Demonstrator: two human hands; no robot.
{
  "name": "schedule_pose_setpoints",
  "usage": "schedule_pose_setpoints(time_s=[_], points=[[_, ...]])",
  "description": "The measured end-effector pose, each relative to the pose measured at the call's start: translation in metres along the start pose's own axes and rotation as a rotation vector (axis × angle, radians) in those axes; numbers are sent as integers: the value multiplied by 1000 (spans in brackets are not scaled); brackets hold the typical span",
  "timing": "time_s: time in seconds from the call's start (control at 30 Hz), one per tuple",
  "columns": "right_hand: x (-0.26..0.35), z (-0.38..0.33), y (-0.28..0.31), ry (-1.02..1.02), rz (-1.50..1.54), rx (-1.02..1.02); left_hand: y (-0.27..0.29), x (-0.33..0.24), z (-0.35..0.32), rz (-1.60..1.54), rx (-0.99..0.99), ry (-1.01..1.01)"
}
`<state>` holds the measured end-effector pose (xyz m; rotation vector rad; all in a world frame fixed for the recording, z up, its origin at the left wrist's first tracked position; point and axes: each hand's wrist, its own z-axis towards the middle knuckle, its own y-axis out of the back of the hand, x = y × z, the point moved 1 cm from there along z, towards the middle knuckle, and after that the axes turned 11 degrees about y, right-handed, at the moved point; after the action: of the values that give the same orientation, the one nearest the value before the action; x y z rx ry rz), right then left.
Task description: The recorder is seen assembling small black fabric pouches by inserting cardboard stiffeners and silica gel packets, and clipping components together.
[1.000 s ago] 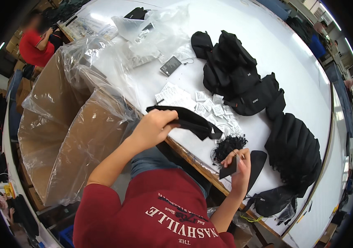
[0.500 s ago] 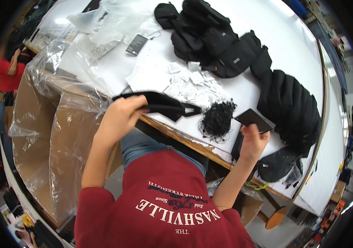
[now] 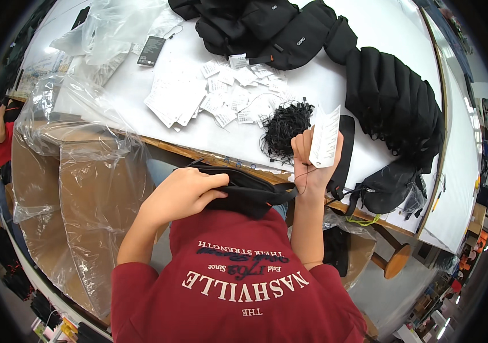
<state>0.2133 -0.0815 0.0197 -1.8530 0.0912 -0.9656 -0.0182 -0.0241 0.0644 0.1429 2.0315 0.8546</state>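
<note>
My left hand (image 3: 184, 191) grips the edge of a small black bag (image 3: 247, 197), its thumb and fingers pinching the fabric just in front of my shirt. A strap end of the bag points toward my right hand (image 3: 317, 155). That hand is closed on a hang tag (image 3: 325, 137), held upright with its white printed side showing. A thin dark string runs from the tag down toward the bag's strap end; whether it is fastened there I cannot tell. Beyond, on the table, lies a tangled heap of black strings (image 3: 285, 131).
Small white labels (image 3: 235, 91) and larger white cards (image 3: 172, 103) lie on the white table. A black hang tag (image 3: 151, 51) is farther back. Black bags (image 3: 278, 34) pile up behind, and a row (image 3: 395, 97) stands at right. Plastic-lined cartons (image 3: 95, 194) stand at left.
The bag has come down from over the table edge toward my body. My right hand has moved left to near its strap end, turning the tag from dark side to white side.
</note>
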Motion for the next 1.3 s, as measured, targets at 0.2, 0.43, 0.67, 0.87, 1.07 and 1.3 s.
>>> schedule_pose_setpoints(time_s=[0.2, 0.43, 0.67, 0.87, 1.07, 1.3], points=[[-9, -5, 6, -40, -64, 66, -1, -5, 0, 22, -2, -56], [-8, -15, -35, -129, -367, -253, -1, 0, 2, -16, 41, -72], [10, -18, -9, 61, -1075, 428, 2, -3, 4, -71, 121, -156], [19, -27, -11, 181, -1354, 482, 0, -6, 4, -58, 141, -155], [17, -42, -13, 326, -1325, 594, 0, -11, 2, -36, 150, -95], [17, -51, -18, 239, -1661, 1040, -8, -11, 8, 33, 21, -254]])
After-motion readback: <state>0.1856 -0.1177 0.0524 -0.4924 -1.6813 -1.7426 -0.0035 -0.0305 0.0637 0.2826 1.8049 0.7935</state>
